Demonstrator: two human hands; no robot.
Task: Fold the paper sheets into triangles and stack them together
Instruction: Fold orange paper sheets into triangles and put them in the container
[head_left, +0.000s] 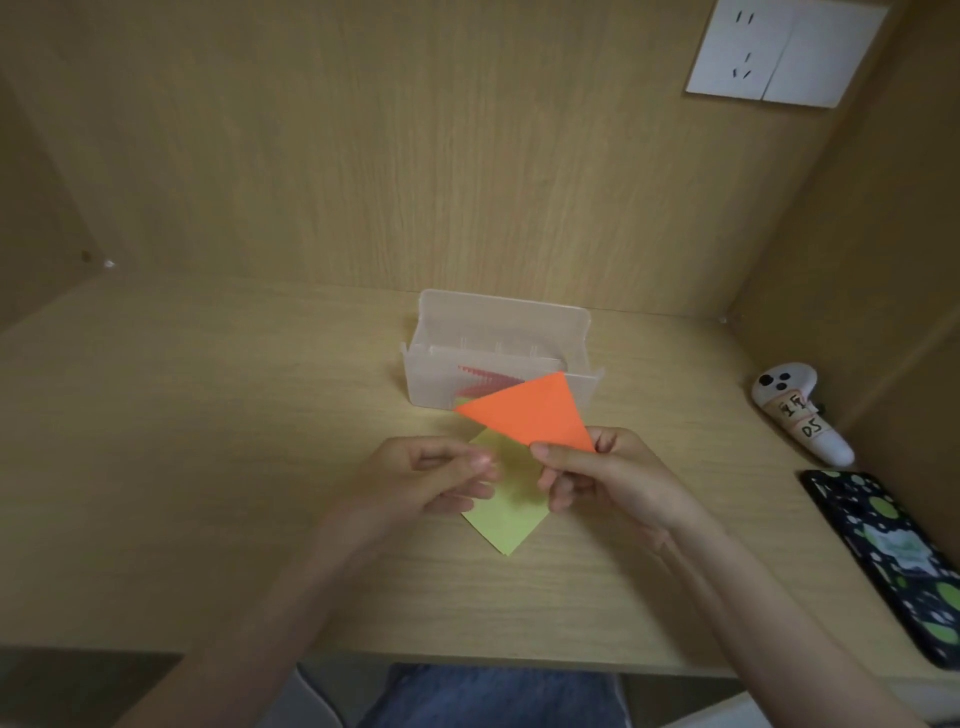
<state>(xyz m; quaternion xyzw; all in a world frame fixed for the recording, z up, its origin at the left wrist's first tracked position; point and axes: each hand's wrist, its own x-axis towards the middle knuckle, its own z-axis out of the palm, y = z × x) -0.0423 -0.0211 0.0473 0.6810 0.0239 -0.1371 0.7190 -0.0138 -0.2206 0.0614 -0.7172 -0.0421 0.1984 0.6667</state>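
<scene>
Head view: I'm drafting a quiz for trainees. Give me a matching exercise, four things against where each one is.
Things:
1. orange paper
2. yellow paper
3. box
4. phone

Places:
a. right edge of desk
b. in the grip of the right hand
c. behind both papers
d. flat on desk, in the middle

Pairs: 1-b, 2-d, 3-c, 4-a

Both bare forearms reach in from the lower edge and converge; the right hand (597, 478) pinches a corner of the orange triangle (524, 410) between thumb and curled fingers; the left hand (441, 480) hovers just beside it, its fingers loosely curled and blurred; whether it holds anything cannot be told.
</scene>
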